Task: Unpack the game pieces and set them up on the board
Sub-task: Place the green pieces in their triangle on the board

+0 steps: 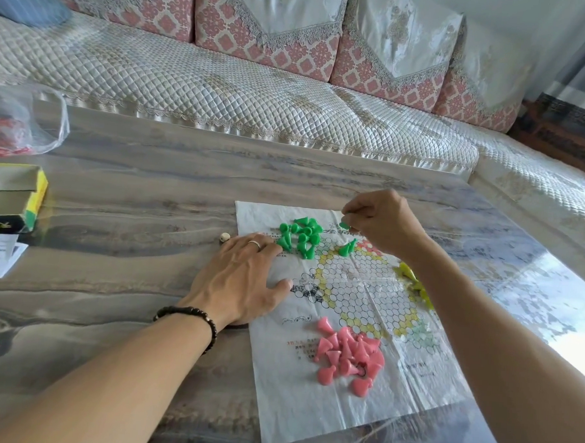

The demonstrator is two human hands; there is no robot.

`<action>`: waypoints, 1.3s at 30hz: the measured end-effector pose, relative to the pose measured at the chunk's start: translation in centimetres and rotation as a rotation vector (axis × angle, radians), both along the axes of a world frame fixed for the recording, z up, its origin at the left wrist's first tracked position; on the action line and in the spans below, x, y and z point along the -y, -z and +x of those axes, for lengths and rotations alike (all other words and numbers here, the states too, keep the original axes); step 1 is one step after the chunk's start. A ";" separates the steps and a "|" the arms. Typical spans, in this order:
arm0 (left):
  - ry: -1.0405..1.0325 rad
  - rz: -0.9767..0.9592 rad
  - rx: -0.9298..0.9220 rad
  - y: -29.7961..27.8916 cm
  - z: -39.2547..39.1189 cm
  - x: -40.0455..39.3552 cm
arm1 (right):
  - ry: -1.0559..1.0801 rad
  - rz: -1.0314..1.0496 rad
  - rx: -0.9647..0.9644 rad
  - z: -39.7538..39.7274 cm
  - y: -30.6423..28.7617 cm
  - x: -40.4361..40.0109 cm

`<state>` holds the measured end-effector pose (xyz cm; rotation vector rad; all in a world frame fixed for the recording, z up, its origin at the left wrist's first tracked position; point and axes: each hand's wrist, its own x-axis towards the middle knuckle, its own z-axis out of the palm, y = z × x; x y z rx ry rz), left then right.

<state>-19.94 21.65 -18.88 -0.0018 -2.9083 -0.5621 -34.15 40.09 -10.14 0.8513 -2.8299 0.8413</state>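
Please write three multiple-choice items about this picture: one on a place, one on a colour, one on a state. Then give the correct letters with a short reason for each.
1. Where does the heap of pink plastic cone pieces lie?
A. on the near part of the thin paper game board
B. inside the box
C. on the sofa

2. What colour is the small piece that the right hand pinches?
A. pink
B. green
C. blue

3. How is the left hand?
A. curled round a die
B. lifted in the air
C. flat, pressing the board's left edge

Answers: 1 A, the heap lies on the paper nearest the camera. 2 B, it matches the green cone pile. 3 C, its fingers are straight on the paper.
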 end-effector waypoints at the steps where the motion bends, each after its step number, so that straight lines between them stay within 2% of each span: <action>1: 0.002 -0.001 0.002 0.0 0.0 0.0 | 0.003 -0.014 0.028 0.1 -0.1 -0.2; 19: -0.021 0.006 -0.015 0.1 0.0 0.0 | -0.171 0.531 -0.177 0.8 1.3 -0.5; 33: -0.022 0.009 -0.007 0.2 0.1 0.0 | -0.171 0.486 -0.132 0.4 2.3 -0.3; 39: 0.003 0.000 -0.027 -0.1 0.2 -0.1 | -0.240 0.331 -0.182 1.3 1.3 1.8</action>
